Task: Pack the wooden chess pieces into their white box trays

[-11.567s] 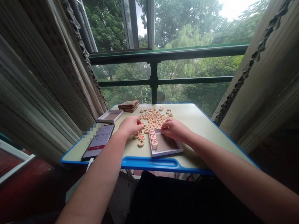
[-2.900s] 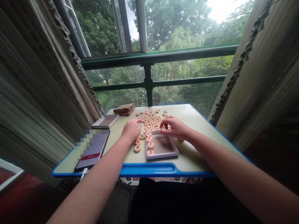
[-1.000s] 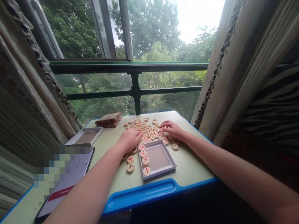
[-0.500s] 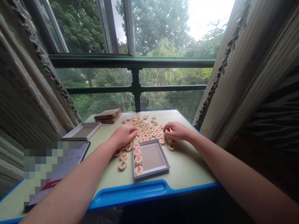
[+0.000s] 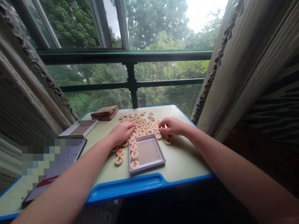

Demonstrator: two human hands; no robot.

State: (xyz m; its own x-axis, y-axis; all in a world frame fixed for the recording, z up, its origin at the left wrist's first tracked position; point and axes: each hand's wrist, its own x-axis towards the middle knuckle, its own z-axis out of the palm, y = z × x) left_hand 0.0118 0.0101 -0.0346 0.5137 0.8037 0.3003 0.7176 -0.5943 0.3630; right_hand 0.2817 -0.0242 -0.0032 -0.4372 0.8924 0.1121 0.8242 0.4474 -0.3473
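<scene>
Round wooden Chinese chess pieces [image 5: 146,126], marked in red and black, lie in a loose spread on the table. My left hand [image 5: 122,132] rests over the left side of this spread, fingers stretched forward and apart; its palm hides some pieces. At the right edge, my right hand [image 5: 171,126] is held with bent, parted fingers, the tips at a red-marked piece. I see no piece lifted by either hand. Between my forearms sits a shallow light-coloured box tray [image 5: 149,166], with a column of red pieces [image 5: 134,155] along its left inner side.
Two loose pieces, one a black-marked piece [image 5: 119,160], lie left of the tray. A tablet [image 5: 70,158], a second shallow box part [image 5: 63,133] and stacked flat boxes [image 5: 105,112] are on the left. The table's blue rim [image 5: 130,183] runs along the front.
My view has shifted slightly, so everything sits a little further left and higher. My right hand's fingertips have come nearer together at the pieces. My left hand stays over the spread.
</scene>
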